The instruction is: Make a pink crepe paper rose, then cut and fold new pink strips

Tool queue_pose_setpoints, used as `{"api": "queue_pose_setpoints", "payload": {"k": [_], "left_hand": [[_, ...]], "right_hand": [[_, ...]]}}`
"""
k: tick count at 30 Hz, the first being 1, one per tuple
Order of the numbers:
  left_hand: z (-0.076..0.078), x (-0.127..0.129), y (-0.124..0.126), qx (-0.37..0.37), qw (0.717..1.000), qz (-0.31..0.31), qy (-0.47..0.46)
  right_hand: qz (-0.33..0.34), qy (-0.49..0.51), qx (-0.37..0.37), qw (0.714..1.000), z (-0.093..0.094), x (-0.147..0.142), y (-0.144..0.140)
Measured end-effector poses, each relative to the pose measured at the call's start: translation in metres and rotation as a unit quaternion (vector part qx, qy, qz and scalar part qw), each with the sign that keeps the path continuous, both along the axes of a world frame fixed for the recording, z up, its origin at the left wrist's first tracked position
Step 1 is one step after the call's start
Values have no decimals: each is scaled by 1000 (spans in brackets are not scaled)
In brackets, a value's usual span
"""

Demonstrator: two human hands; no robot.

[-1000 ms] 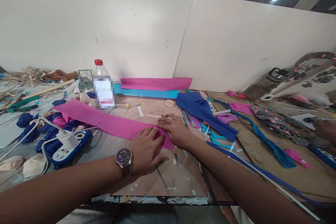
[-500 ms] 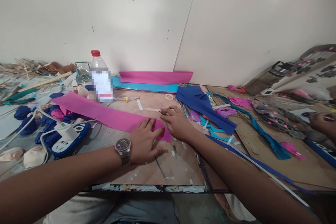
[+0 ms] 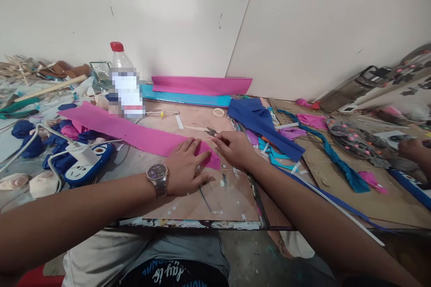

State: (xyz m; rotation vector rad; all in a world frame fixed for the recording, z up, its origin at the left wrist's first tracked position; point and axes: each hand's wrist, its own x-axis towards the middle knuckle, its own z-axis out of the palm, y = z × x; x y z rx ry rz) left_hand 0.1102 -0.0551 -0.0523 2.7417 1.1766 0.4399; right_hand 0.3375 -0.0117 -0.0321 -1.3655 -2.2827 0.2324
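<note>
A long strip of bright pink fabric (image 3: 148, 139) lies slantwise across the board. My left hand (image 3: 184, 166), wearing a watch, rests flat on its right end with fingers apart. Just right of that end is my right hand (image 3: 235, 148), thumb and forefinger drawn together in a pinch. A small dark metal tool (image 3: 211, 132), perhaps snips, shows just past those fingertips; I cannot tell whether they touch it. Whatever the pinch holds is too small to make out. A narrow pale strip (image 3: 193, 128) lies left of the tool.
A tape ring (image 3: 218, 112) and folded blue fabric (image 3: 251, 119) lie beyond my right hand. A power strip (image 3: 88, 166) with cables and fabric bundles is at left, a capped bottle (image 3: 121, 60) behind. Another person's hand (image 3: 415, 149) is at far right.
My right hand has drawn back slightly toward me, and more of the dark tool shows beyond its fingertips. My left hand stays on the pink fabric. The view has tilted down.
</note>
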Motion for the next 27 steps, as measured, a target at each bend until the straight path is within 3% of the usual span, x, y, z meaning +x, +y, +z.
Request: {"api": "queue_pose_setpoints", "payload": {"k": [9, 16, 23, 27], "left_hand": [[2, 1, -1, -11, 1000, -12, -14], [7, -2, 16, -10, 997, 0, -82], [4, -5, 37, -41, 994, 5, -99], [7, -6, 40, -46, 992, 4, -117]], "right_hand": [[135, -25, -51, 989, 3, 6, -2], [144, 36, -66, 987, -2, 1, -5], [95, 175, -156, 967, -11, -6, -9], [76, 206, -154, 963, -5, -11, -14]]}}
